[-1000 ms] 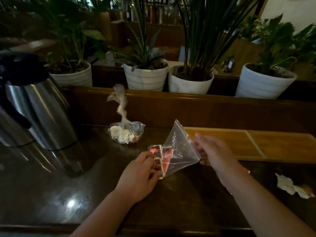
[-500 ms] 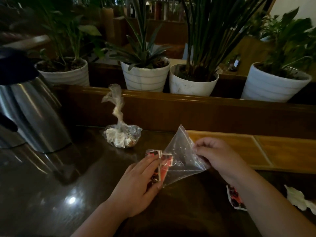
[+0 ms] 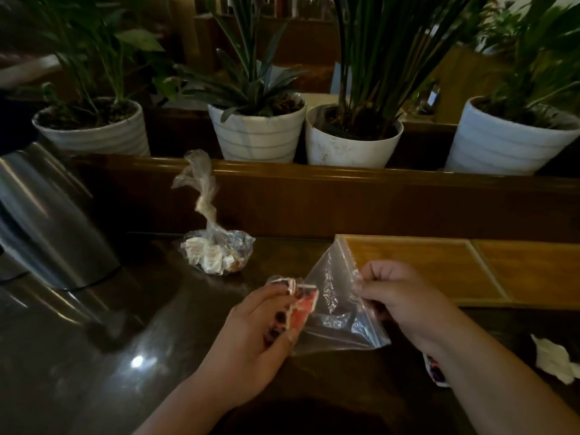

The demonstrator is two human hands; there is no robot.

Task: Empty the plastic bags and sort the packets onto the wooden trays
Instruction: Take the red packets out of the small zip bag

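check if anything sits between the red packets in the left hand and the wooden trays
Only the clear plastic bag, held up by the right hand, lies between the red packets in the left hand and the wooden trays. The tray surfaces themselves look bare.

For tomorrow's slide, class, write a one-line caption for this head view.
Left hand grips red packets while right hand holds the clear bag, wooden trays waiting.

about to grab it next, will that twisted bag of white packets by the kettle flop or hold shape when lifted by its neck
The twisted bag looks like thin, crinkled film, so it would probably sag under its white packets. It is likely light, since the load is small. Its twisted neck stands up unaided, so it may stay closed.
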